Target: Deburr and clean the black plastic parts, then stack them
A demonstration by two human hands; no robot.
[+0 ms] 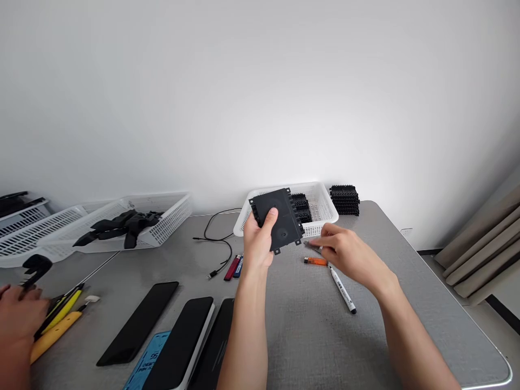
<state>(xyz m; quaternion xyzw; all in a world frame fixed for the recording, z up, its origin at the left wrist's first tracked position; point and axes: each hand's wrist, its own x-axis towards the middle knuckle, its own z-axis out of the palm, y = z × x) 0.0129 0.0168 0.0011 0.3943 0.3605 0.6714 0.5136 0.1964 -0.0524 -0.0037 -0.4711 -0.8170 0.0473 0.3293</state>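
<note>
A flat black plastic part [284, 219] with small tabs along its edges is raised over the table, tilted. My left hand [260, 235] grips its left side, thumb across the face. To its right, my right hand [343, 249] has its fingers pressed together around a thin grey object [312, 245], whose far end shows; what it is, I cannot make out. Under that hand lie an orange lighter [315, 261] and a white marker [342, 290]. Behind the part stands a white basket [325, 208] with similar black parts [301, 207] inside.
More black parts [344, 200] are stacked right of the basket. Phones [138, 324], red and blue lighters [232, 267] and a black cable [221, 238] lie on the left. Another person's hand [20, 314] is beside yellow tools [60, 325], near white baskets [173, 216].
</note>
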